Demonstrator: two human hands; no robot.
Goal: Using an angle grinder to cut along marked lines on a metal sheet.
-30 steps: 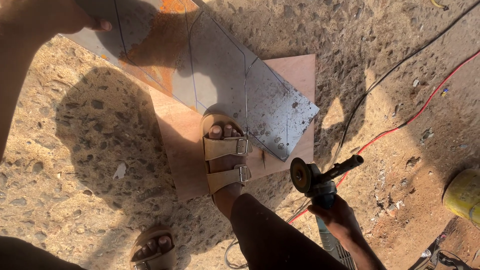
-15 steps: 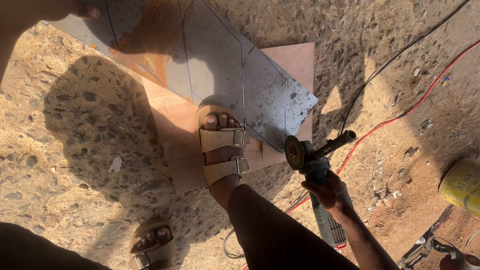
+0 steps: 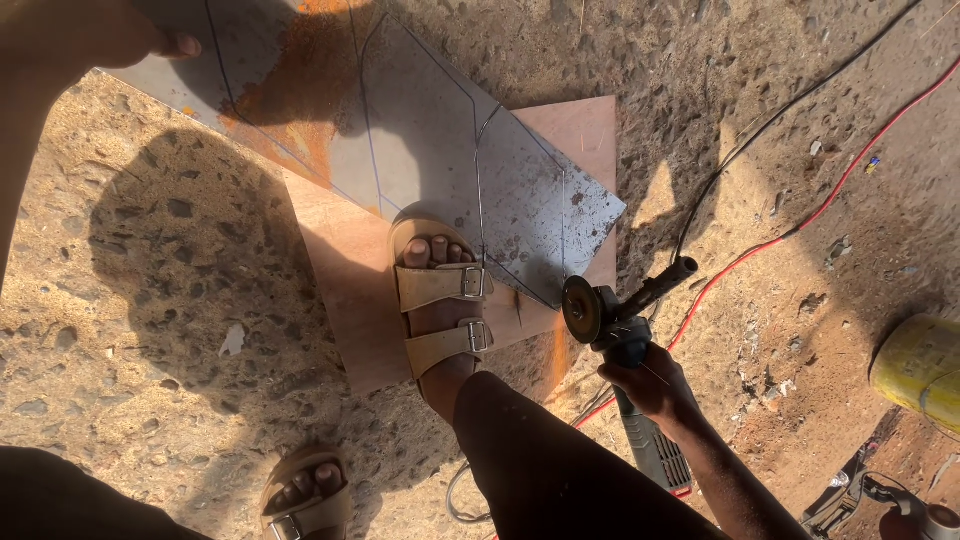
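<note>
1. Looking down from the head camera: right hand (image 3: 655,385) is wrapped tight around the body of an angle grinder (image 3: 625,345), low and right of centre.
2. Grinder disc (image 3: 581,309) stands on edge, just beside the lower right edge of a metal sheet (image 3: 440,150); cannot tell whether disc and sheet touch.
3. Grinder's side handle (image 3: 665,280) sticks out up and to the right, with no hand on it.
4. Left hand (image 3: 120,35) is at the top left corner, only partly in frame, thumb resting on the sheet's far end. Cannot tell whether it grips the sheet or only presses on it.
5. The two hands are well apart, at opposite ends of the sheet.
6. Sheet is grey with orange rust patches and scribed outline marks. It lies diagonally, its lower part resting on a wooden board (image 3: 350,290) on the gravelly ground.
7. A foot in a tan sandal (image 3: 437,295) stands on the board, toes reaching the sheet's lower edge.
8. A second sandalled foot (image 3: 305,495) is on the ground at bottom left, apart from the board.
9. A red cable (image 3: 800,222) and a black cable (image 3: 760,130) run across the ground to the upper right.
10. A yellow container (image 3: 920,370) sits at the right edge, partly cut off.
</note>
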